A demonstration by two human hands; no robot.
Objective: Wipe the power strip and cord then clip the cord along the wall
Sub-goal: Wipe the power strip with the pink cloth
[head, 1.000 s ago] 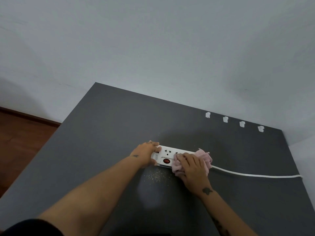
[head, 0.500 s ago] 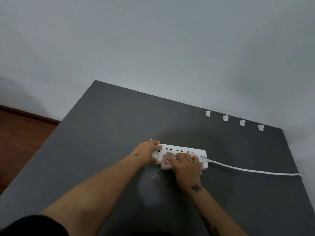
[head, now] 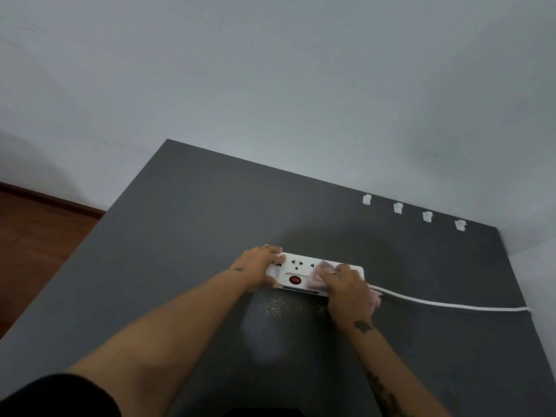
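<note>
Wiping the power strip — one hand braces, the other scrubs

The left hand [head: 261, 264] has its fingers curled over the left end of the white power strip [head: 301, 273], pinning it to the dark counter [head: 180, 236]; keeping that firm, downward pressure should stop the strip sliding. Just right of those fingers sit an outlet and the red switch [head: 295, 279] — better to wipe around the switch lightly than press it. Further right, the right hand [head: 349, 288] lies flat with its fingers holding a pink cloth [head: 319, 276] against the strip's right half. Beyond that hand the white cord [head: 451, 306] trails to the counter's edge, not yet wiped I think. Four white cord clips [head: 398, 207] wait well beyond the fingers, near the wall [head: 270, 85].
</note>
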